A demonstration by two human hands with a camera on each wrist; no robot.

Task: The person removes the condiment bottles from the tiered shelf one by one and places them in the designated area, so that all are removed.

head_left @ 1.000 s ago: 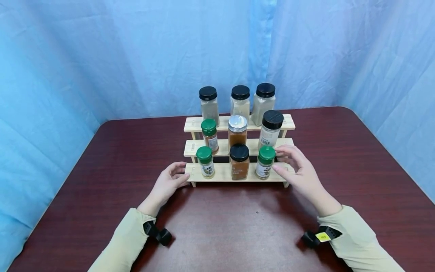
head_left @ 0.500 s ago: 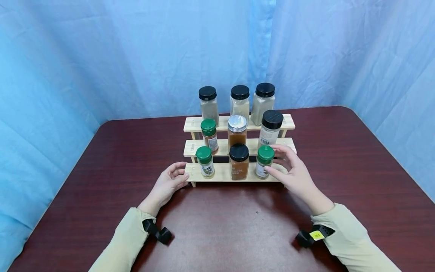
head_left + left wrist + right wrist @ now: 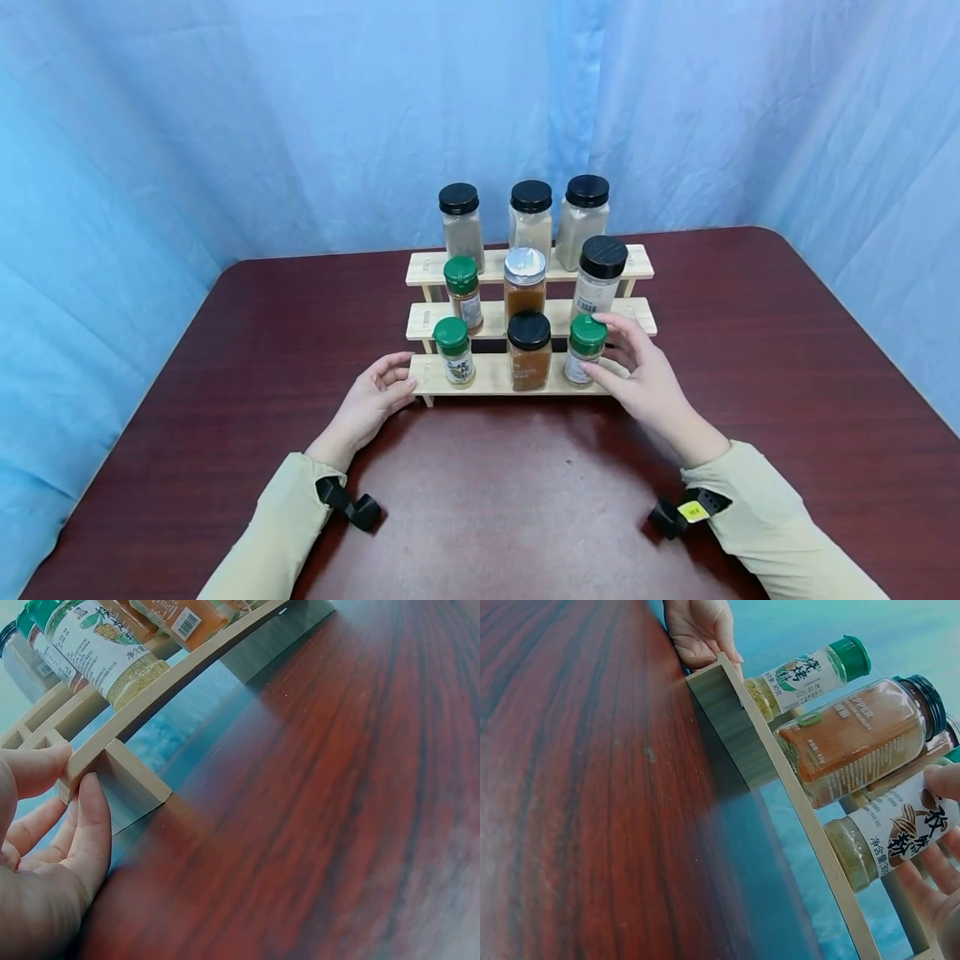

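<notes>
A dark red wooden tabletop (image 3: 225, 400) fills the lower part of the head view, backed by a blue curtain (image 3: 225, 125). Toward its far middle stands a three-step wooden rack (image 3: 495, 379) carrying nine spice jars, three to a step.

On the top step stand three tall clear jars with black caps (image 3: 531, 218), holding pale powder. The middle step carries a green-capped jar (image 3: 463, 293) at the left, a silver-capped jar (image 3: 524, 283) of brown powder in the centre and a black-capped jar (image 3: 597, 277) at the right. On the bottom step, a green-capped jar at the left (image 3: 453, 351) stands beside a black-capped jar of orange-brown spice (image 3: 528, 351).

The right hand (image 3: 645, 379) is at the right end of the bottom step. Its fingers (image 3: 613, 325) curl round the small green-capped jar (image 3: 583, 348), thumb at the near side of the label, other fingers behind the cap. The jar stands upright on the bottom step, rightmost of the three there; the right wrist view shows the same jar (image 3: 889, 840) with fingertips on its label.

The left hand (image 3: 367, 404) rests on the tabletop at the rack's left end. Its fingers are loosely bent, and the left wrist view shows the thumb and a fingertip (image 3: 94, 817) touching the corner of the bottom step.
</notes>
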